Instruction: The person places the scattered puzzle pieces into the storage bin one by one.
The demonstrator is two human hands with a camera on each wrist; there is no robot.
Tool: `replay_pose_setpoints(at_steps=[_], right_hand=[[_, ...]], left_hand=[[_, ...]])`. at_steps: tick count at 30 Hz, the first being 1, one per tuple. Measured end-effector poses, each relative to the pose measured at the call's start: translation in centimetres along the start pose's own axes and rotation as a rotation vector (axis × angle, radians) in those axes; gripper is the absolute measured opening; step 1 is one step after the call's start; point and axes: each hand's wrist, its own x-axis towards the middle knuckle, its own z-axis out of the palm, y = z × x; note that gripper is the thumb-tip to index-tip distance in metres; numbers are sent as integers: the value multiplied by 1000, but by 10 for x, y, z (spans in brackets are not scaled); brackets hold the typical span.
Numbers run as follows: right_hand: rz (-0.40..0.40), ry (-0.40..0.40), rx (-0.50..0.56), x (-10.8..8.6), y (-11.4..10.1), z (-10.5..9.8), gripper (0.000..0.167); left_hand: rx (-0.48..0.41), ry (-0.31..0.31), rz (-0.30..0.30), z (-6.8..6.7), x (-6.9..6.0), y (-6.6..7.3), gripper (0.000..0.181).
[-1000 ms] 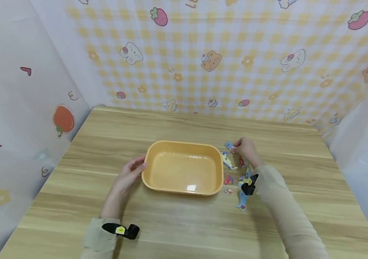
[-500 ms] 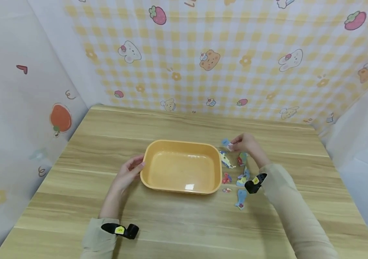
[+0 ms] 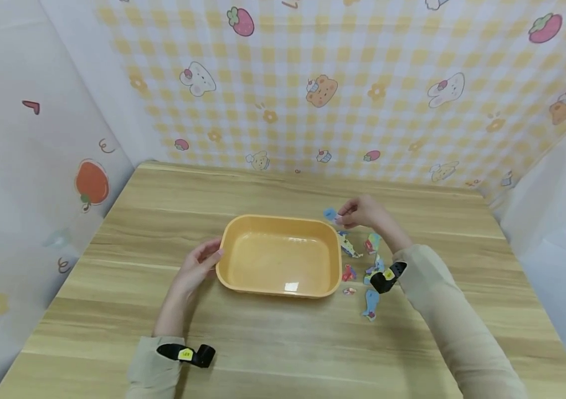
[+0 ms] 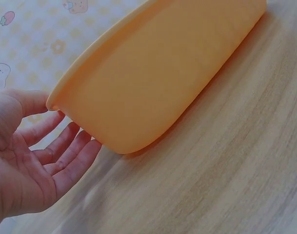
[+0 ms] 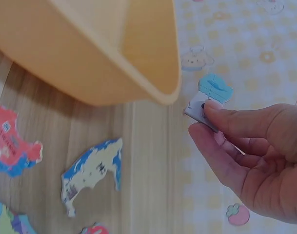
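An orange plastic basin (image 3: 283,291) stands on the table. At its left end my left hand (image 3: 198,266) holds it, the thumb at the rim and the fingers against the outer wall, as the left wrist view shows. Beyond the basin's far right corner, my right hand (image 3: 363,213) pinches a light-blue and white puzzle piece (image 5: 215,87) between thumb and fingers, held above the table. Below that hand lie a cream and blue map puzzle piece (image 5: 92,168) and a red one (image 5: 14,144).
Along the basin's right side lie several more map puzzle pieces, among them a green and red piece (image 3: 372,243), a long blue piece (image 3: 370,303) and a small one (image 3: 349,291). A checked curtain (image 3: 273,83) hangs behind the wooden table (image 3: 263,343).
My right hand has lifted the blue and white puzzle piece and carried it left and away, toward the basin's far right corner. My left hand stays at the basin.
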Motion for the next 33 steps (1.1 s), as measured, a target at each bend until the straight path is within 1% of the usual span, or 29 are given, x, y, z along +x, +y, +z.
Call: replay_pose_setpoints(at_steps=[4,9,14,19,25,30,33], right_hand=[[-11,-29,-12,4,-16,7,24],[-28,-86,-31,10,-32,19,22],[-29,-133,-79,18,-45,32,18],[-40,-160,-154,24,-57,45,14],[-86,-195,-235,31,-73,64,10],[-131,-204,-271,34,-84,80,7],[-145,-208,-292,35,-89,88,7]], left_hand=[[2,15,-7,-2,0,1,51],[-1,26,-17,-3,0,1,51],[6,26,-14,-4,-1,0,51],[16,21,2,-3,0,-2,50],[7,27,7,-1,0,-2,48],[-4,28,0,0,0,-2,48],[-10,29,1,1,0,-1,48]])
